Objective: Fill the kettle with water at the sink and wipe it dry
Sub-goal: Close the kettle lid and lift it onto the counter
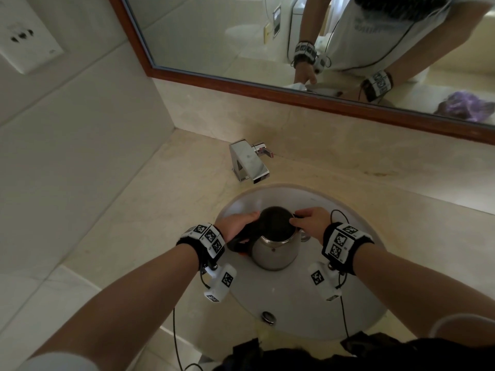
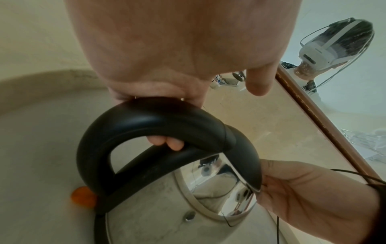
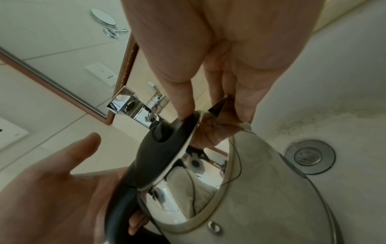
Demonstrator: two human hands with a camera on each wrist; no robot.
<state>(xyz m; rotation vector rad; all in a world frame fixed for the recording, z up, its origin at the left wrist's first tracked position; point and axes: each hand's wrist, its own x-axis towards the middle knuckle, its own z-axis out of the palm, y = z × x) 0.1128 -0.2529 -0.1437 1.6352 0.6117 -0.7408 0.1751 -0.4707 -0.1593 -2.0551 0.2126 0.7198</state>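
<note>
A steel kettle stands in the white sink basin, in front of the chrome tap. My left hand grips its black handle, fingers curled under it. My right hand pinches the front edge of the black lid by the spout. The lid is tilted up, hinged at the handle side, so its mirrored underside shows. No water is running from the tap. An orange switch sits at the base of the handle.
The drain lies in the basin nearer to me than the kettle. A beige stone counter surrounds the sink, with a wood-framed mirror behind and a wall socket to the left. The mirror reflects a purple cloth on the counter.
</note>
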